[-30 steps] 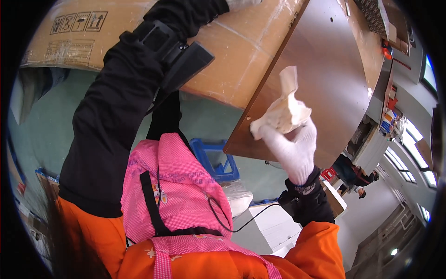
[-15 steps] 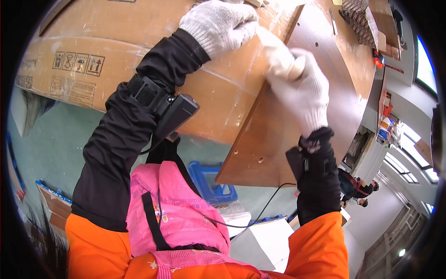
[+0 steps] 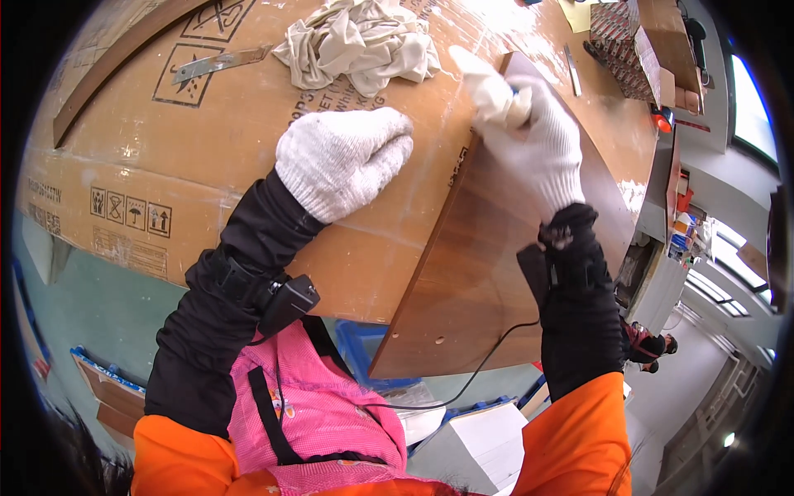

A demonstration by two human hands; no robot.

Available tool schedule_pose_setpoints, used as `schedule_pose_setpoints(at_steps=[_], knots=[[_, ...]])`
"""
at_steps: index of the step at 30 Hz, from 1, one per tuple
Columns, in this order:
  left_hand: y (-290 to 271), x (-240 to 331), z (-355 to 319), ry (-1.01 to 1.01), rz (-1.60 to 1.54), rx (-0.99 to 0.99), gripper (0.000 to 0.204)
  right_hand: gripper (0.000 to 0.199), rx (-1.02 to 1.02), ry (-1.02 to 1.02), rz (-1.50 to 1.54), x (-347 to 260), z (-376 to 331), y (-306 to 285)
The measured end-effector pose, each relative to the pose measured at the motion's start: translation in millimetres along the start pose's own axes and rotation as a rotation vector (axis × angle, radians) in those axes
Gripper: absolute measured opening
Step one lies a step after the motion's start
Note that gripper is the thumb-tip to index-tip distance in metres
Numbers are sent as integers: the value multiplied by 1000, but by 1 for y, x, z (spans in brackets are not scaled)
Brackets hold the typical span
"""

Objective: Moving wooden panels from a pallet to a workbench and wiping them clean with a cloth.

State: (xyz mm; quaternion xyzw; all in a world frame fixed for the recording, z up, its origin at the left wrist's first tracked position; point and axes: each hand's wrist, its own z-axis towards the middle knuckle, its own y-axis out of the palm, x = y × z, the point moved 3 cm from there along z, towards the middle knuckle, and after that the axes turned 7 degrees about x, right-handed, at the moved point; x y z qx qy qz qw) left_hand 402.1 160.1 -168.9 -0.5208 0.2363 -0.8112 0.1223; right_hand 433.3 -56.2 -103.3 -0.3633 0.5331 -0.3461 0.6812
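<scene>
My left hand (image 3: 341, 161), in a white knit glove, is closed in a fist above the cardboard-topped surface (image 3: 223, 186). Its curled fingers hide whatever may be inside. My right hand (image 3: 546, 153), gloved the same way and a little blurred, grips a bunched cream cloth rag (image 3: 495, 95), one end sticking out to the left. Below that hand lies a brown wood-look board (image 3: 475, 264) with small round holes, its near corner jutting past the cardboard. A heap of cream rags (image 3: 360, 45) rests just beyond my left fist.
A flat metal strip (image 3: 219, 64) lies left of the rag heap, and a long brown strip (image 3: 116, 70) at the far left. Cardboard boxes (image 3: 620, 33) stand at the far right. Under the surface's near edge sits a blue plastic stool (image 3: 360, 343). A cable hangs by my right arm.
My left fist has come nearer and left, away from the rag in my right hand. My view has shifted, so the rag heap and metal strip now show. The right hand still grips its rag.
</scene>
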Motion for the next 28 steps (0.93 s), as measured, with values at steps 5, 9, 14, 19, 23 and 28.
schedule_pose_setpoints(at_steps=[5, 9, 14, 19, 23, 28], knots=[[0, 6, 0, -12, -5, 9, 10, 26, -519, -130, -85, -43, -65, 1], [-1, 7, 2, -105, 25, -90, 12, 24, -246, -194, 23, -14, -6, 2], [1, 9, 6, -30, -2, -20, 18, 31, 48, -62, 59, 48, 98, -10], [-1, 7, 9, -74, -6, -37, 17, 29, 346, 453, 486, 88, 119, -34], [-2, 12, 16, -99, -42, -58, 17, 22, 287, 809, 1168, 97, 84, -46], [-2, 8, 13, -106, -78, -74, 18, 34, 65, 1074, 1555, 85, 67, -39]])
